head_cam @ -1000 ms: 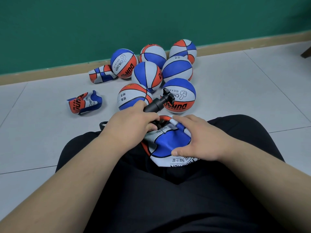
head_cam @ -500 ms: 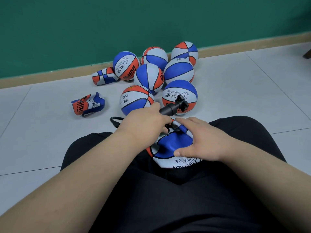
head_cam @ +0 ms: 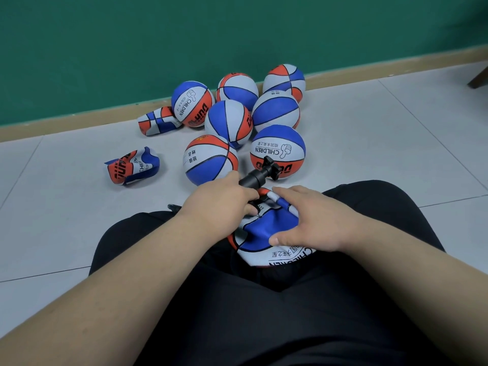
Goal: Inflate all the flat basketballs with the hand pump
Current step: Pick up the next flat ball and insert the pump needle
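Though barely shifted since half a second ago, still gripping the black hand pump (head_cam: pixel 260 178) in the left hand (head_cam: pixel 219 207), now slightly lower against the flat basketball (head_cam: pixel 264 231). Resting the right hand (head_cam: pixel 311 220), fingers relaxed, on that crumpled blue, white and orange ball in the lap (head_cam: pixel 264 326). Beyond, on the floor (head_cam: pixel 369 154): seven inflated basketballs (head_cam: pixel 277 151), two more flat ones (head_cam: pixel 132 166).

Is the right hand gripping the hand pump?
No, the left hand grips the hand pump; the right hand lies with straight fingers on the flat basketball in the lap.
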